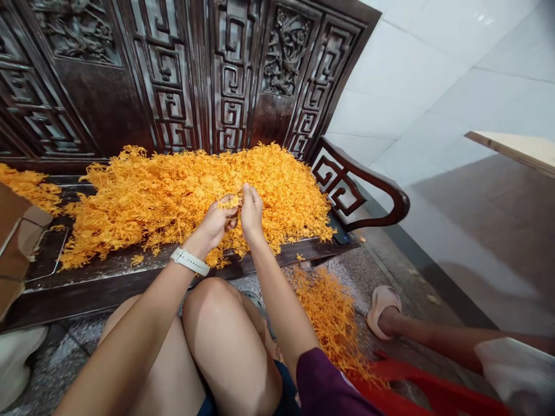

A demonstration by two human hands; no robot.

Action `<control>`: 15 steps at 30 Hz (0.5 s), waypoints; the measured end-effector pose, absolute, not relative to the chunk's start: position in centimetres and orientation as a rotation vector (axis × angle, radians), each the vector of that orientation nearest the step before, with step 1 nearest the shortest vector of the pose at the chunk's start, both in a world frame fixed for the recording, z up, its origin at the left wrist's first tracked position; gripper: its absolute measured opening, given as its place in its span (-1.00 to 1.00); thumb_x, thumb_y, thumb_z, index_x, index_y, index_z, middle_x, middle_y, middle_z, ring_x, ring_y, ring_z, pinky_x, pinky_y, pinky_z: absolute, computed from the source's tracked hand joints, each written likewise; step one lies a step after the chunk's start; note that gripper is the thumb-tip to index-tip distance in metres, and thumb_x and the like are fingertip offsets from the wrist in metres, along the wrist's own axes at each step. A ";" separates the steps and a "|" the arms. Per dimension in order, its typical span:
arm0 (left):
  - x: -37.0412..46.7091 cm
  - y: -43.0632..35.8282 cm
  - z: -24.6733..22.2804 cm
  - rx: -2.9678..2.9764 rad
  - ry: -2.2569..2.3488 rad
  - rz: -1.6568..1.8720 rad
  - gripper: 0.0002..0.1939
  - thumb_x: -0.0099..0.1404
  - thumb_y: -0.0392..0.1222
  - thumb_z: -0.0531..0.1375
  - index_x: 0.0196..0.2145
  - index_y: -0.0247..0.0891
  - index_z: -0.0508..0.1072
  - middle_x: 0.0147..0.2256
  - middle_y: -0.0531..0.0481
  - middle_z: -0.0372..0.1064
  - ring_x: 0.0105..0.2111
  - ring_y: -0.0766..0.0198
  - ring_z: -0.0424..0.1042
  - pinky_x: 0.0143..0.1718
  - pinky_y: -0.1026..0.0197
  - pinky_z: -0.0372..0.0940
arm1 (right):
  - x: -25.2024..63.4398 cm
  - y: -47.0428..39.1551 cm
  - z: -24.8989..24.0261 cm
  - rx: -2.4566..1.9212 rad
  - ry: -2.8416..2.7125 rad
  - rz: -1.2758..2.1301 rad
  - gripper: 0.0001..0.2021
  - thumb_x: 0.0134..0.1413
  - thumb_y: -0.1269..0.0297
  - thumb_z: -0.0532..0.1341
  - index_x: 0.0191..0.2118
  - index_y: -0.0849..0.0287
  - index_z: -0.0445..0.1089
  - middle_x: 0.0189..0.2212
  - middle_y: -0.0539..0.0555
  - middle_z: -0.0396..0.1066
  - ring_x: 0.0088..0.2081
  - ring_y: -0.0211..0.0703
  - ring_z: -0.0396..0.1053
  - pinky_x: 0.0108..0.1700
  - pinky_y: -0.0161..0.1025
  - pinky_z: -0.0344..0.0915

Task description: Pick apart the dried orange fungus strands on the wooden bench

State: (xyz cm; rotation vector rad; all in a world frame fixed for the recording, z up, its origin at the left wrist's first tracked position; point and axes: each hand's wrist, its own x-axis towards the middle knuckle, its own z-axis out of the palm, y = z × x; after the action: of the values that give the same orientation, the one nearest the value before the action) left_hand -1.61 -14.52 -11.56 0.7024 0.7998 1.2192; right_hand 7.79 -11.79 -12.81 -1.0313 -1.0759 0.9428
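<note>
A wide heap of orange, frilly, branching pieces [143, 196], plastic-looking, covers most of the dark wooden bench seat. Just above it, my left hand [215, 224] is closed on one small orange frilly piece [229, 202], held between thumb and fingers. Close beside it, my right hand [252, 212] has its thumb and fingertips pinched together at the right end of that piece. What lies between the right fingertips is too small to make out. A pale watch band [189, 262] circles my left wrist.
The bench's carved backrest [203, 75] rises behind the heap, with a curved armrest [368, 196] at right. A cardboard box [19, 242] stands at left. More orange strands [329, 318] lie on the floor by a red object [403, 384]. Another person's foot [385, 315] is at right.
</note>
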 end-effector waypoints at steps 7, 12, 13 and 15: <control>-1.6 -15.2 -10.9 0.649 0.634 1.139 -0.71 0.14 -0.41 0.28 -0.19 -0.23 0.37 -0.53 0.21 0.18 -0.74 0.55 0.03 -0.71 0.44 -0.19 | 8.7 -12.1 -13.2 -0.982 -1.099 1.036 -0.66 0.32 -0.01 0.17 -0.42 0.08 0.25 -0.47 -0.06 0.20 -0.43 -0.26 0.20 -0.36 -0.29 0.19; -1.6 -15.9 -10.9 0.673 0.631 1.110 -0.81 0.15 -0.32 0.28 -0.31 -0.26 0.32 -0.47 0.12 0.31 -0.75 0.60 0.01 -0.71 0.44 -0.20 | 9.8 -12.6 -13.0 -0.962 -1.167 1.044 -0.60 0.32 -0.10 0.19 -0.42 0.07 0.23 -0.52 -0.09 0.17 -0.53 -0.31 0.14 -0.45 -0.30 0.15; -1.5 -15.9 -11.0 0.698 0.652 1.127 -0.78 0.12 -0.34 0.29 -0.30 -0.25 0.32 -0.47 0.12 0.32 -0.74 0.59 0.04 -0.71 0.44 -0.18 | 9.9 -12.7 -12.9 -0.973 -1.161 1.047 -0.58 0.31 -0.14 0.19 -0.42 0.07 0.22 -0.52 -0.10 0.17 -0.54 -0.31 0.13 -0.45 -0.30 0.14; -1.2 -16.0 -11.3 0.758 0.709 1.169 -0.69 0.04 -0.41 0.30 -0.26 -0.23 0.33 -0.47 0.14 0.34 -0.73 0.56 0.11 -0.70 0.44 -0.13 | 10.0 -12.8 -12.8 -1.003 -1.124 1.046 -0.55 0.31 -0.19 0.18 -0.41 0.07 0.23 -0.52 -0.09 0.18 -0.53 -0.30 0.13 -0.46 -0.30 0.14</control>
State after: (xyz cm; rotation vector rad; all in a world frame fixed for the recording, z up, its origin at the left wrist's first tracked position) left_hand -1.22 -16.04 -11.26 0.7584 0.7089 1.1695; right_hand 10.04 -12.76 -12.79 -1.0033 -1.1237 1.0458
